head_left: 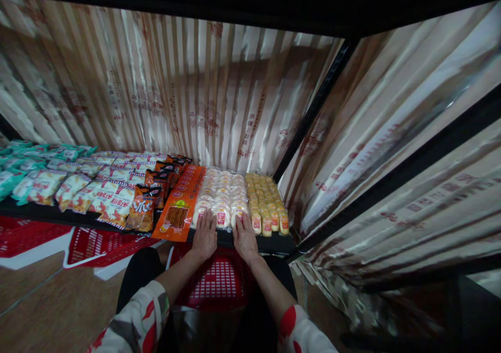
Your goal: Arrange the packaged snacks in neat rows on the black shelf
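My left hand [204, 236] rests flat with fingers stretched out against the front of the white round packaged cakes [221, 199], which lie in rows on the shelf. To its right, my right hand [245, 237] lies the same way, fingers extended, on the front of the right-hand row. Beside that row stand yellow wrapped cakes [266, 202] in tight columns. Left of the white cakes is a flat orange snack packet [179, 212] with a picture of brown sticks. Neither hand is wrapped round a package.
Small orange-and-black snack bags [141, 209], white snack bags [113, 199] and teal bags [10, 181] fill the shelf leftward. A red basket [215, 280] stands between my legs; more red baskets [88, 246] are at the lower left. A black post [313, 116] rises at the right before pleated curtains [219, 97].
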Demonstrator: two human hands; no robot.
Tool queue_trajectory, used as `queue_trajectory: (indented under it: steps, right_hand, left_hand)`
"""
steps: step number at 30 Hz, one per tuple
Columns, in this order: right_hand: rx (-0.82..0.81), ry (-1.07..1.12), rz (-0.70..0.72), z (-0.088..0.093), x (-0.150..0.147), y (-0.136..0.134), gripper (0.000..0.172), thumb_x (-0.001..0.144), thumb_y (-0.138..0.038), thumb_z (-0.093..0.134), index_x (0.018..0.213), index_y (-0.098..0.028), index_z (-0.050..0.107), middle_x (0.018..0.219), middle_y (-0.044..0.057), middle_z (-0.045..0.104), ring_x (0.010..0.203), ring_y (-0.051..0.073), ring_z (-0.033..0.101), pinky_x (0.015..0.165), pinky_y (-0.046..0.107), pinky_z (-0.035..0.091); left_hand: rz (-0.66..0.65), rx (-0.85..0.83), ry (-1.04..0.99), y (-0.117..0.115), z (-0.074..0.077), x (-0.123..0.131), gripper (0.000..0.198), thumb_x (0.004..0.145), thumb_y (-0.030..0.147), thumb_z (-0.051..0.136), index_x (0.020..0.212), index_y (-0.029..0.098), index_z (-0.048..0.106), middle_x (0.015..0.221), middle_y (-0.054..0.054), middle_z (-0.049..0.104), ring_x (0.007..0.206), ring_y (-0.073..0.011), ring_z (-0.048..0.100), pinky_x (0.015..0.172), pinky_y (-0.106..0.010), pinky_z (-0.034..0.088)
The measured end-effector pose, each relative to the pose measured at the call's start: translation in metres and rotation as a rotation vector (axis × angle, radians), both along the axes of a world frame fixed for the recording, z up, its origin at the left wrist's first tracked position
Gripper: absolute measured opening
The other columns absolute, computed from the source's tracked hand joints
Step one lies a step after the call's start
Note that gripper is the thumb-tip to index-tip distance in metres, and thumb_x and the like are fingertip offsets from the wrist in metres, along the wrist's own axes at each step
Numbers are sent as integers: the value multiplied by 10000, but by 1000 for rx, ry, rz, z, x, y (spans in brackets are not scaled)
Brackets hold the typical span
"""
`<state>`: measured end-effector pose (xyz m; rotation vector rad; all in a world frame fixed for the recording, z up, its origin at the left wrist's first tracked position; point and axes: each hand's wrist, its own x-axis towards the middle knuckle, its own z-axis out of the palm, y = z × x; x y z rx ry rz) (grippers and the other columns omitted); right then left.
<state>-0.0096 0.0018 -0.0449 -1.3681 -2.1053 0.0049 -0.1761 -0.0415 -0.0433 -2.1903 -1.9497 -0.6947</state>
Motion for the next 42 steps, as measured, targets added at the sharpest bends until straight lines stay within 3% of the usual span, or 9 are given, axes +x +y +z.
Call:
queue_trajectory:
  steps: [10,17,25,34,42]
  right_hand:
    - [24,-51,4,-3,1,4,440,871,-207,381,1277,-83,495,1417,182,375,1347,288,277,1042,473,359]
    - [64,-71,-16,-13,0,3,454,886,-210,355,1306,-74,460,1447,196,314,1370,302,214,1038,492,351]
    - [136,-87,-8,-23,6,8,453,924,-263,293,1309,-88,454,1458,176,303,1381,280,180,1050,475,335]
    - [174,-132,-23,-5,-11,17,466,941,-275,278,1367,-120,383,1488,141,257,1393,255,140,1073,464,274]
    - [167,-200,-33,-13,-20,29,487,943,-309,257,1353,-93,408,1451,158,332,1390,237,160,1087,459,217]
  left_hand:
    - [-30,-39,17,-4,8,-5,569,796,171,428,1351,61,367,1459,-197,287,1372,-294,205,1081,-485,265]
    - [2,6,27,-6,13,-2,649,757,92,418,1395,104,297,1491,-172,209,1387,-289,136,1086,-509,232]
    - [89,10,46,0,0,-5,621,797,122,411,1404,108,281,1493,-168,202,1385,-300,136,1077,-518,257]
    - [135,50,41,12,3,-11,565,842,164,407,1395,121,301,1473,-157,278,1378,-291,180,1074,-508,282]
    - [83,77,19,19,-8,-19,563,851,229,438,1387,117,307,1486,-155,239,1381,-299,143,1074,-512,284]
